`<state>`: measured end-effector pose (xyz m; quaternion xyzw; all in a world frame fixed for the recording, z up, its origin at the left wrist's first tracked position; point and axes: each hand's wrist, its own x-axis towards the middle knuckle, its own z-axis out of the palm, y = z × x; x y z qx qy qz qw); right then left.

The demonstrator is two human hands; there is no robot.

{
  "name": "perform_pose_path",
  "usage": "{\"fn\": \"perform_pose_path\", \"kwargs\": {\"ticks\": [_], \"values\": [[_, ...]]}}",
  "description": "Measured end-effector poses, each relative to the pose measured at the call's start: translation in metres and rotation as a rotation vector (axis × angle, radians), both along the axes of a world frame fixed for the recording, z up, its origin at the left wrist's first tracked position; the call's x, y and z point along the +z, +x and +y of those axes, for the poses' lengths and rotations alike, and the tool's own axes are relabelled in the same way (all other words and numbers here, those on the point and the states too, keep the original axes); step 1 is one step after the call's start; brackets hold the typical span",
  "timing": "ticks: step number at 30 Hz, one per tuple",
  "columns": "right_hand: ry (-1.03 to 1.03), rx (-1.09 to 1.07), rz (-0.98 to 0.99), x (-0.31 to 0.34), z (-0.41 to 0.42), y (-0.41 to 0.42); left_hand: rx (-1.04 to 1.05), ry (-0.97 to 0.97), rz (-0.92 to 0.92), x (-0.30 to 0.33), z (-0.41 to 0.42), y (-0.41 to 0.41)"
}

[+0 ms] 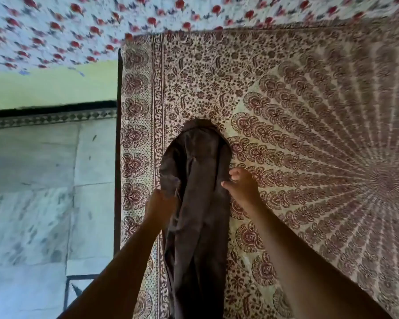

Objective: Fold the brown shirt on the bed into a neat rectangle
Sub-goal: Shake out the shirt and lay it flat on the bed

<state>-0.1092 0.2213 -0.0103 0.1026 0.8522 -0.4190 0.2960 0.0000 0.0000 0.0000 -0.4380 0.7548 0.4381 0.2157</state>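
Plainly, brown shirt [196,203] (no readable label), left hand [160,204] gripping it, right hand [241,184] pinching its edge

Pale tiled floor [33,192] beside patterned bedspread [308,111], red-flowered cloth [79,26] beyond, green wall [51,86].

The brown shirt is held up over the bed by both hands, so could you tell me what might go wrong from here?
1. The brown shirt hangs bunched, so it may land creased.
2. The left hand and right hand grip it near the bedspread edge; cloth may slip toward the floor.
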Motion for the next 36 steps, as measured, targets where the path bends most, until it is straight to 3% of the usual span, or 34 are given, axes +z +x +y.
{"fn": "perform_pose_path", "kwargs": {"ticks": [2, 4, 9, 13, 16, 21, 24, 29, 33, 34, 36], "values": [[0.064, -0.027, -0.03, -0.021, -0.011, -0.018, 0.061, 0.0, 0.0, -0.016, -0.011, -0.017], [0.013, -0.109, -0.061, -0.041, -0.021, -0.035, 0.163, 0.059, -0.007, -0.032, -0.019, -0.031], [-0.126, -0.206, -0.118, -0.084, -0.04, -0.068, 0.206, -0.061, -0.04, -0.07, -0.027, -0.052], [-0.159, -0.153, -0.102, -0.074, -0.044, -0.05, 0.461, 0.182, 0.075, -0.095, -0.032, -0.052], [-0.133, -0.089, -0.014, -0.056, -0.035, -0.019, 0.505, 0.332, 0.114, -0.058, -0.014, -0.048], [-0.22, 0.013, 0.109, -0.01, -0.004, 0.025, 0.542, 0.348, 0.18, 0.014, 0.001, -0.016], [-0.137, 0.154, 0.177, 0.036, 0.02, 0.039, 0.441, 0.257, 0.202, 0.058, -0.004, 0.008], [0.009, 0.223, 0.536, 0.114, 0.057, 0.051, 0.122, 0.003, 0.265, 0.134, -0.018, 0.039], [0.062, -0.023, 0.722, 0.194, 0.09, 0.057, 0.08, -0.317, 0.443, 0.212, -0.011, 0.064], [0.028, -0.048, 0.728, 0.215, 0.097, 0.058, 0.087, -0.384, 0.478, 0.231, -0.01, 0.067], [-0.065, 0.12, 0.61, 0.256, 0.113, 0.071, 0.125, -0.498, 0.542, 0.273, -0.003, 0.075]]}}
